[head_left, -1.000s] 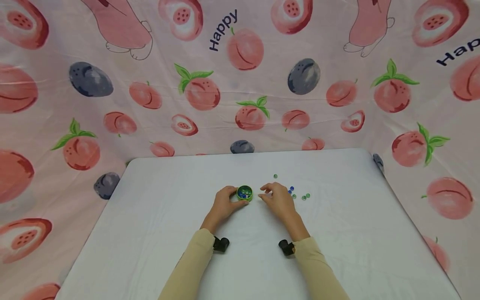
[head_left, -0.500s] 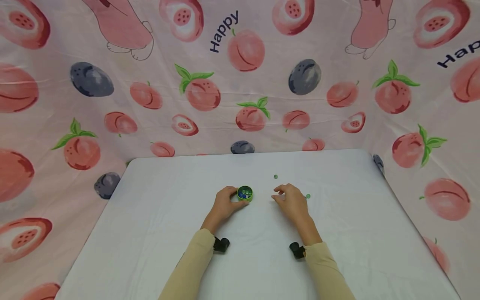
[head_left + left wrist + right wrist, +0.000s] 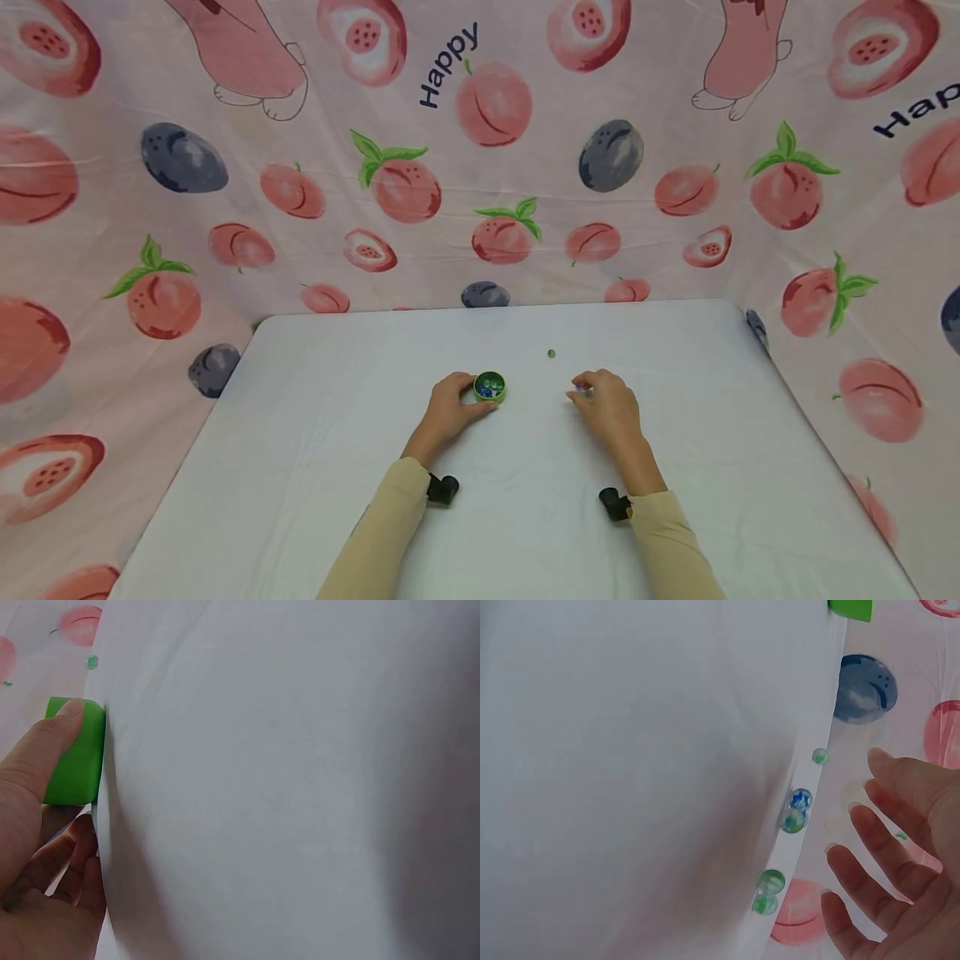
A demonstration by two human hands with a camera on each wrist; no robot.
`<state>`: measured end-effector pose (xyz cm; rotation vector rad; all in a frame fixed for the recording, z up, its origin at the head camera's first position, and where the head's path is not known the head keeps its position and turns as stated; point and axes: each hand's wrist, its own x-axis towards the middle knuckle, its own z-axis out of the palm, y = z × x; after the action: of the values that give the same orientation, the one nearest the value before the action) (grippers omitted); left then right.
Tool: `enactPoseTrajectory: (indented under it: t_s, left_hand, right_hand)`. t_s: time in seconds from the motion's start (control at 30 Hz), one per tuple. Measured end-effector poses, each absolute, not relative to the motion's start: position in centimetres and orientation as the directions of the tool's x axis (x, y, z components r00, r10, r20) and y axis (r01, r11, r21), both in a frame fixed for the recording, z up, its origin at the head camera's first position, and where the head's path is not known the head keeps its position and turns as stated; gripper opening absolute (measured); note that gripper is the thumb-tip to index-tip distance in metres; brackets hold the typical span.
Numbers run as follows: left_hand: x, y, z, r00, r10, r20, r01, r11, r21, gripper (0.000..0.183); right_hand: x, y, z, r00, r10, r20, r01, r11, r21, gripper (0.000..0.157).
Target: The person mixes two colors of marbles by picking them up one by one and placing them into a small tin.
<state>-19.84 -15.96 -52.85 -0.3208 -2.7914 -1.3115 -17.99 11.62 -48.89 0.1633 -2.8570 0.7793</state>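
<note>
My left hand (image 3: 447, 410) holds a small round green container (image 3: 490, 386) by its side, thumb in front and fingers behind. Blue and green glass marbles lie inside it. In the left wrist view the thumb presses on the container's wall (image 3: 81, 761). My right hand (image 3: 611, 410) hovers over the table beside loose marbles, its fingers spread and loosely bent, holding nothing. The right wrist view shows a blue marble (image 3: 801, 798) touching a green one (image 3: 793, 820), and another green pair (image 3: 771, 882) nearer. The hand partly hides them in the head view.
A single green marble (image 3: 551, 353) lies farther back on the white table (image 3: 360, 358). Pink fruit-printed cloth (image 3: 420, 267) stands behind the table and along both sides. Each wrist carries a small black camera (image 3: 442, 490).
My right hand has moved to the right, away from the container and over the loose marbles, covering most of them in the head view. The left hand and container stay put.
</note>
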Motion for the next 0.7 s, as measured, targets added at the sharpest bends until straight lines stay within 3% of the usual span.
enactPoseTrajectory:
  t_s: [0.7]
  left_hand:
    - [-19.9, -16.0, -53.2, -0.977, 0.164, 0.138, 0.210, 0.614, 0.761, 0.052]
  right_hand:
    - [-19.2, 13.3, -50.0, -0.994, 0.013, 0.107, -0.026, 0.933, -0.360, 0.021]
